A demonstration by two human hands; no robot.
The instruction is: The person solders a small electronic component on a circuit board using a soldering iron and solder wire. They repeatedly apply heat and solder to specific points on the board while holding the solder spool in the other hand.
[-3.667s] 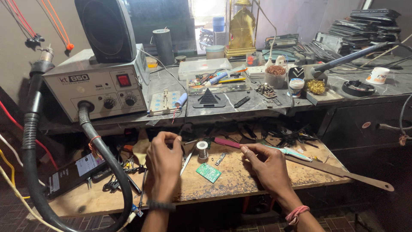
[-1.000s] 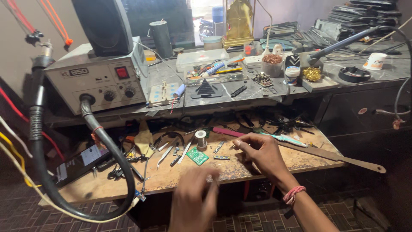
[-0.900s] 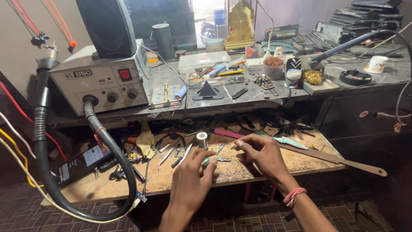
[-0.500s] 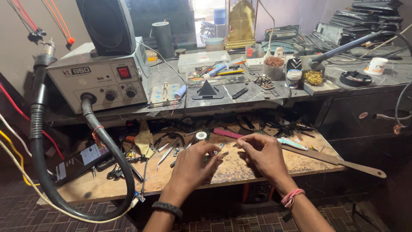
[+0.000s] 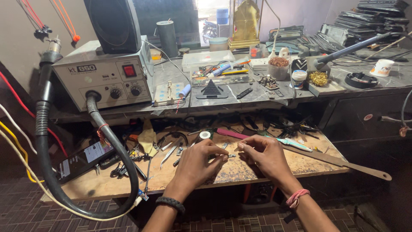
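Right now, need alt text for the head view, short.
Two bare hands, left hand and right hand, meet over a scuffed wooden bench, fingertips pinching a small metal part between them. Tweezers and a tape roll lie nearby. A grey hot-air station with a thick black hose stands on the shelf at left.

Small electronics repair workshop. A grey hot-air soldering station (image 5: 105, 81) with a thick black hose (image 5: 112, 146) sits upper left of the frame; tweezers (image 5: 169, 154), a solder roll (image 5: 205, 135) and loose tools litter the worn wooden bench (image 5: 274, 165) at centre. The stone shelf (image 5: 257, 92) behind holds parts jars, wires and stacked devices (image 5: 377, 17) upper right.
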